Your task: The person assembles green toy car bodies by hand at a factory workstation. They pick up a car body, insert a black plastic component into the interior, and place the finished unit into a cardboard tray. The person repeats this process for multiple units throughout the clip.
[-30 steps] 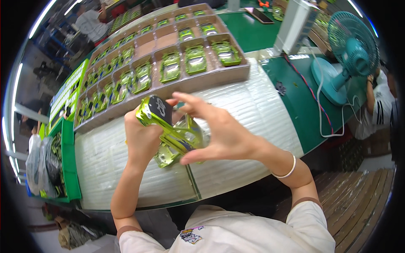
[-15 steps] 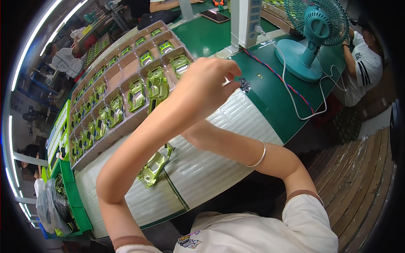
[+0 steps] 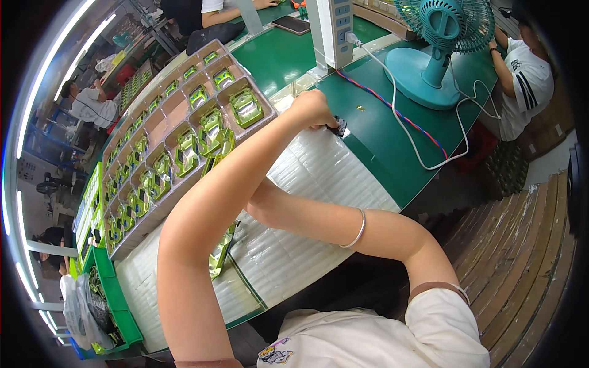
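My left forearm reaches across the right one. My left hand (image 3: 314, 110) is at a small heap of dark pieces (image 3: 340, 126) on the table, its fingers curled down and partly hidden. What they pinch I cannot make out. Beneath the left forearm lies my right hand (image 3: 264, 203), its fingers covered. A green plastic frame (image 3: 219, 259) rests on the white foam mat (image 3: 307, 239), half hidden by the left arm. The divided tray (image 3: 173, 115) beyond my arms holds several green frames (image 3: 246, 108) in its compartments.
A teal fan (image 3: 423, 73) stands on the green table at right, with a white cable (image 3: 412, 92) and a red-blue wire (image 3: 399, 115) nearby. A socket post (image 3: 334, 37) rises behind. At left is a green bin (image 3: 113, 306). Other people (image 3: 532, 92) sit around.
My left hand has come down onto the dark pieces, and its fingers have curled in. My right hand has shifted slightly left, still beneath the left forearm. The whole view has shifted a little.
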